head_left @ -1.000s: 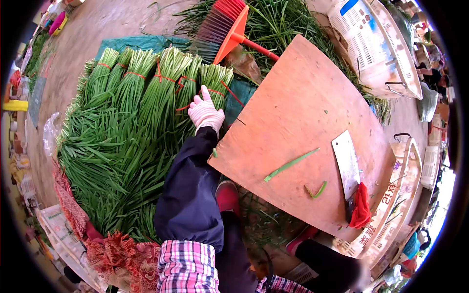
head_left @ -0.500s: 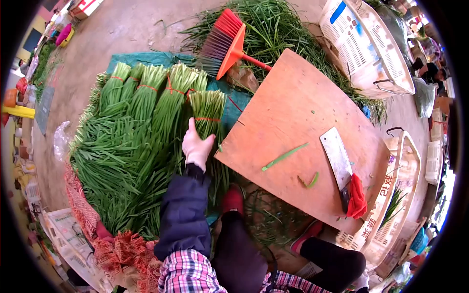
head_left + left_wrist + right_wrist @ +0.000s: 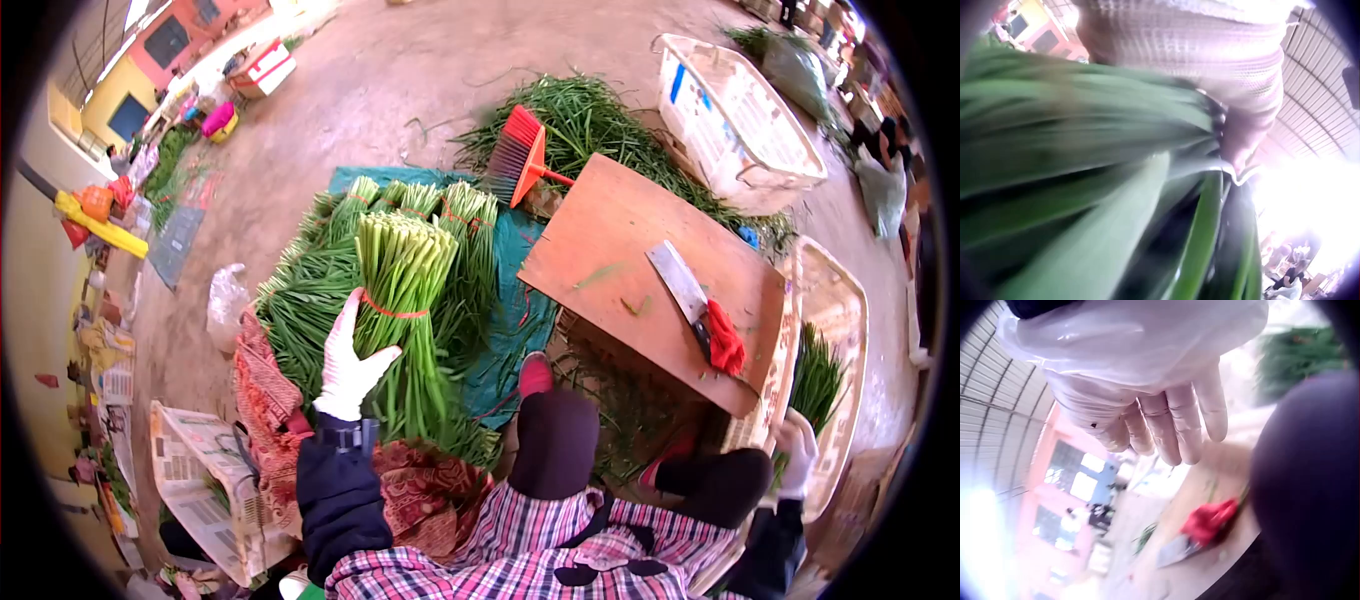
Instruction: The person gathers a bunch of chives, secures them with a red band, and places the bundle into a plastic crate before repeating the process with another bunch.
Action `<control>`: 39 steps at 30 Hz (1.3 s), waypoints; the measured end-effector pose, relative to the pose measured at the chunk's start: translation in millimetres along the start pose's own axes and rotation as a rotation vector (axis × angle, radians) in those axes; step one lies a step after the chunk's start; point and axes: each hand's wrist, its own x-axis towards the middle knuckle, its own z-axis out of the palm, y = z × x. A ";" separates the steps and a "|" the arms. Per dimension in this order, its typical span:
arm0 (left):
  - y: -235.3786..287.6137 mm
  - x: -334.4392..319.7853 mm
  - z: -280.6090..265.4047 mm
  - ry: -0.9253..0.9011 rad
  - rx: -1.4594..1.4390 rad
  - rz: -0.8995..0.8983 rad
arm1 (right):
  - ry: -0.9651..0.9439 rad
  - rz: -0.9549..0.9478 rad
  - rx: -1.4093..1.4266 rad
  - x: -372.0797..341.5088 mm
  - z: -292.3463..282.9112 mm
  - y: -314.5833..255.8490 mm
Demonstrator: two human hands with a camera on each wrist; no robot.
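Observation:
My gloved left hand (image 3: 352, 360) grips a tied bundle of chives (image 3: 400, 275), its pale cut ends up and a red band (image 3: 393, 310) round it. In the left wrist view the long green leaves (image 3: 1072, 137) spread below the glove, blurred. Over the edge of the right-hand white crate (image 3: 845, 300) hangs my gloved right hand (image 3: 796, 450), fingers loosely bent with nothing in them. Close by it, more chives (image 3: 818, 380) lie in that crate. More tied bundles (image 3: 465, 215) lie on a teal sheet (image 3: 500, 320), behind the held one.
A wooden board (image 3: 610, 230) bears a cleaver (image 3: 678, 282) with red cloth (image 3: 725, 340) on its handle. Behind are a broom (image 3: 520, 155), loose greens (image 3: 600, 115) and another white crate (image 3: 735, 110). A patterned red cloth (image 3: 430, 490) and a crate (image 3: 200, 480) sit at front left.
My left hand has gone from resting over the bundles to gripping one, lifted and brought toward me. The right hand has come into clear view beside the right crate; the head view has shifted.

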 end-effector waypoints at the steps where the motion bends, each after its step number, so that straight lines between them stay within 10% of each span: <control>1: 30.2 -3.5 -23.9 -0.090 0.030 0.007 | -0.139 -0.066 -0.036 -4.4 16.7 -7.4; 11: 173.0 -121.6 -53.7 -0.664 -0.339 -0.132 | -0.894 -0.460 0.451 -148.9 153.6 -107.0; 19: 214.7 -206.1 21.5 -0.689 -0.224 -0.011 | -0.698 -0.541 0.283 -188.4 133.3 -66.7; 33: 227.0 -221.0 40.6 -0.622 0.205 0.209 | -0.127 0.174 0.979 -155.8 136.5 -1.2; 39: 236.6 -206.8 47.7 -0.564 0.433 0.278 | -0.683 -0.356 0.410 -172.9 131.4 -19.8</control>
